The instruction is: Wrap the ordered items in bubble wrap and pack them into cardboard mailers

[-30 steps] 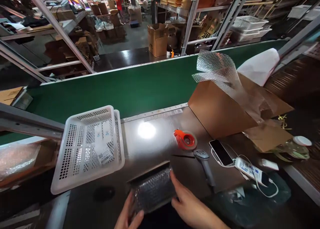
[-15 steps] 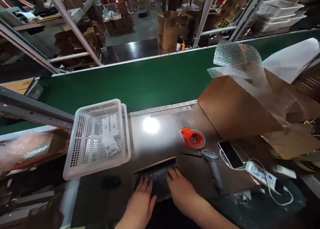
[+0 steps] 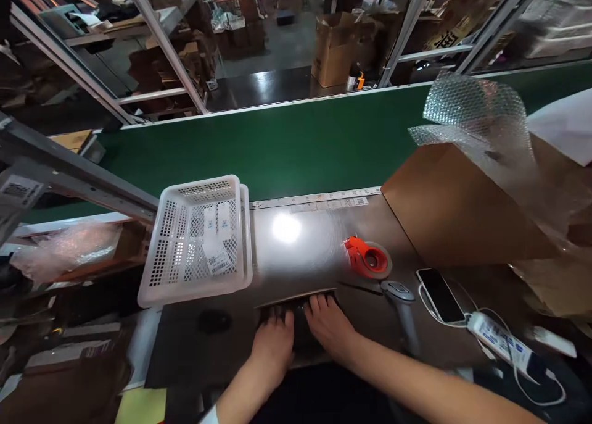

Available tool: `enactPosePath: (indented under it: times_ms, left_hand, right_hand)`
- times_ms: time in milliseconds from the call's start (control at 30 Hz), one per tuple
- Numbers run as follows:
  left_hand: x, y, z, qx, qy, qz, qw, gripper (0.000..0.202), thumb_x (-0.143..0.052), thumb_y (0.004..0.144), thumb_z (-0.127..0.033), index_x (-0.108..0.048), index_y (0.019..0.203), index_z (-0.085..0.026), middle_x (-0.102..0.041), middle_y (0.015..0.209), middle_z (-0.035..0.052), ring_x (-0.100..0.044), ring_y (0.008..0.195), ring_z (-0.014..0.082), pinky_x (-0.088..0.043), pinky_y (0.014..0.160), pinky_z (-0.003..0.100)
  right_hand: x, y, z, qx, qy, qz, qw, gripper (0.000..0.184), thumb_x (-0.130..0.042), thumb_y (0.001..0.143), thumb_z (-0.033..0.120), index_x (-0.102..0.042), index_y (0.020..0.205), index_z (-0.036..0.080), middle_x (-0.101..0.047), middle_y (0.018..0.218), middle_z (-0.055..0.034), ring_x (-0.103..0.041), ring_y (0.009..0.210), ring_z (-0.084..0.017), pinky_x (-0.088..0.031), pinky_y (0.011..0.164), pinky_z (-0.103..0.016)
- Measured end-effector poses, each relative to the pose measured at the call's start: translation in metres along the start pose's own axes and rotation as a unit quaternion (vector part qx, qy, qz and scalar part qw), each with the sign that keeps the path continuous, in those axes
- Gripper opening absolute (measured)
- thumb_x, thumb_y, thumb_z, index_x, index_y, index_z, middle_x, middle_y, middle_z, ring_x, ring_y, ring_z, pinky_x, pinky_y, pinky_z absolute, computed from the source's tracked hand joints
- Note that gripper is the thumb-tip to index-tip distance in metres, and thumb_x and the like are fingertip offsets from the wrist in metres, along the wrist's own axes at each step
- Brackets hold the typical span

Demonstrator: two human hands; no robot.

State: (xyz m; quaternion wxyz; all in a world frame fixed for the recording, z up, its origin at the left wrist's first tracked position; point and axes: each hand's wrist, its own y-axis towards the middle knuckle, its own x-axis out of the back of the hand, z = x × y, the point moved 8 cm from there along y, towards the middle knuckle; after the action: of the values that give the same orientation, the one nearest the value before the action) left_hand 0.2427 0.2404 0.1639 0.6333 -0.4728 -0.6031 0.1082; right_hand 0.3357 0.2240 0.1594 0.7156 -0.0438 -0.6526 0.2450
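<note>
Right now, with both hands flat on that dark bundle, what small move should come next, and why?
Probably the right hand should reach for the orange tape dispenser while the left hand holds the bundle down: both hands lie flat on it, and the dispenser sits close by on the right.

Shiny metal worktable [image 3: 314,245] with white basket [image 3: 160,270], orange tape dispenser [image 3: 367,258], scanner [image 3: 402,307], phone [image 3: 440,295], cardboard box [image 3: 444,208], dark parcel [image 3: 301,326].
</note>
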Motion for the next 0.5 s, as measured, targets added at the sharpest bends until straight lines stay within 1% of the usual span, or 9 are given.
enactPosePath:
  times_ms: [67, 100, 133, 200, 300, 367, 433, 467, 500]
  left_hand:
    - [0.001, 0.001, 0.001, -0.006, 0.023, -0.025, 0.999, 0.072, -0.077, 0.077, -0.004, -0.055, 0.145, -0.007, -0.064, 0.141, 0.0285, -0.061, 0.134, 0.039, -0.058, 0.103, 0.049]
    - [0.001, 0.0, 0.003, -0.015, 0.028, -0.041, 0.999, 0.07, -0.078, 0.077, -0.004, -0.056, 0.143, -0.008, -0.065, 0.141, 0.0262, -0.061, 0.133, 0.039, -0.058, 0.102, 0.05]
    - [0.001, -0.002, 0.006, -0.031, 0.023, -0.061, 0.997, 0.068, -0.079, 0.078, -0.006, -0.058, 0.142, -0.009, -0.065, 0.141, 0.0239, -0.061, 0.133, 0.0388, -0.058, 0.102, 0.05]
    - [-0.002, -0.008, 0.014, -0.078, -0.017, -0.103, 0.992, 0.066, -0.081, 0.082, -0.016, -0.057, 0.143, -0.012, -0.063, 0.145, 0.0202, -0.058, 0.136, 0.0371, -0.055, 0.108, 0.052]
    - [-0.009, -0.016, 0.031, -0.13, -0.087, -0.155, 0.975, 0.077, -0.08, 0.086, -0.027, -0.047, 0.154, -0.015, -0.055, 0.156, 0.018, -0.052, 0.144, 0.0336, -0.047, 0.12, 0.051]
    - [-0.016, -0.018, 0.039, -0.138, -0.109, -0.17, 0.97, 0.092, -0.087, 0.079, -0.029, -0.041, 0.158, -0.017, -0.052, 0.159, 0.0183, -0.05, 0.147, 0.0351, -0.044, 0.122, 0.053]
    - [-0.019, -0.018, 0.041, -0.139, -0.116, -0.184, 0.966, 0.103, -0.092, 0.072, -0.031, -0.039, 0.159, -0.019, -0.052, 0.159, 0.0186, -0.05, 0.146, 0.0373, -0.044, 0.122, 0.056]
    - [-0.019, -0.018, 0.039, -0.14, -0.115, -0.19, 0.965, 0.105, -0.093, 0.07, -0.033, -0.039, 0.159, -0.019, -0.053, 0.159, 0.0187, -0.05, 0.146, 0.0378, -0.044, 0.122, 0.056]
    - [-0.019, -0.017, 0.036, -0.144, -0.11, -0.192, 0.965, 0.104, -0.093, 0.07, -0.034, -0.041, 0.159, -0.019, -0.053, 0.158, 0.0186, -0.051, 0.145, 0.0379, -0.044, 0.122, 0.056]
  right_hand:
    - [0.0, -0.002, -0.001, 0.017, -0.052, 0.032, 0.998, 0.047, -0.061, 0.089, 0.012, -0.063, 0.135, 0.006, -0.065, 0.132, -0.0278, -0.061, 0.122, -0.039, -0.058, 0.095, -0.052]
    - [-0.001, -0.004, -0.002, 0.023, -0.062, 0.045, 0.997, 0.05, -0.065, 0.087, 0.014, -0.062, 0.136, 0.007, -0.065, 0.132, -0.0266, -0.061, 0.121, -0.038, -0.06, 0.093, -0.05]
    - [-0.001, -0.006, -0.003, 0.027, -0.056, 0.054, 0.997, 0.054, -0.068, 0.084, 0.015, -0.061, 0.138, 0.007, -0.065, 0.131, -0.0259, -0.062, 0.119, -0.037, -0.06, 0.092, -0.048]
    - [-0.002, -0.01, -0.006, 0.024, -0.026, 0.067, 0.997, 0.061, -0.07, 0.08, 0.014, -0.059, 0.14, 0.006, -0.064, 0.132, -0.0252, -0.062, 0.117, -0.036, -0.062, 0.089, -0.045]
    - [0.0, -0.017, -0.008, 0.022, 0.02, 0.077, 0.997, 0.069, -0.071, 0.077, 0.01, -0.057, 0.144, 0.007, -0.06, 0.14, -0.0242, -0.06, 0.124, -0.036, -0.064, 0.089, -0.044]
    - [0.003, -0.02, -0.007, 0.031, 0.036, 0.082, 0.996, 0.074, -0.075, 0.074, 0.011, -0.055, 0.146, 0.007, -0.059, 0.142, -0.0228, -0.057, 0.128, -0.037, -0.064, 0.092, -0.045]
    - [0.006, -0.021, -0.004, 0.041, 0.04, 0.091, 0.994, 0.077, -0.079, 0.071, 0.011, -0.056, 0.145, 0.008, -0.059, 0.141, -0.0216, -0.057, 0.128, -0.037, -0.064, 0.092, -0.045]
    - [0.006, -0.021, -0.003, 0.042, 0.037, 0.096, 0.994, 0.076, -0.079, 0.07, 0.01, -0.057, 0.143, 0.009, -0.061, 0.139, -0.021, -0.058, 0.126, -0.037, -0.064, 0.091, -0.044]
    - [0.006, -0.02, -0.003, 0.036, 0.028, 0.097, 0.994, 0.07, -0.078, 0.072, 0.007, -0.06, 0.14, 0.009, -0.063, 0.136, -0.0204, -0.06, 0.123, -0.036, -0.064, 0.091, -0.044]
